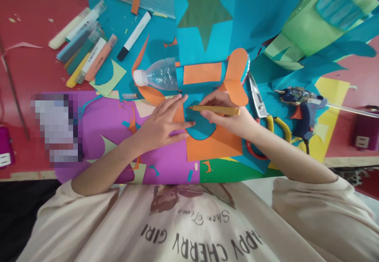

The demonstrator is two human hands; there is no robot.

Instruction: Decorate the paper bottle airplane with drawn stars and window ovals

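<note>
My right hand (233,115) is closed around a yellow-orange marker (220,109), its tip pointing left and down at a blue paper piece (203,131) with a rounded lower edge. The blue piece lies over an orange sheet (217,151). My left hand (160,123) lies flat with fingers spread, its fingertips on the left part of the blue piece and the orange sheet. Just beyond both hands, a clear plastic bottle (162,74) with a white cap lies on its side, wrapped in blue paper with an orange strip (203,73). Orange rounded paper shapes (235,90) sit at its right end.
Scissors (259,104) with yellow and red handles lie right of my right hand, before a glue gun (308,115). Several markers (89,52) lie at upper left. A green star (205,13) rests on blue paper at the back. Paper scraps surround a pixelated item (57,127).
</note>
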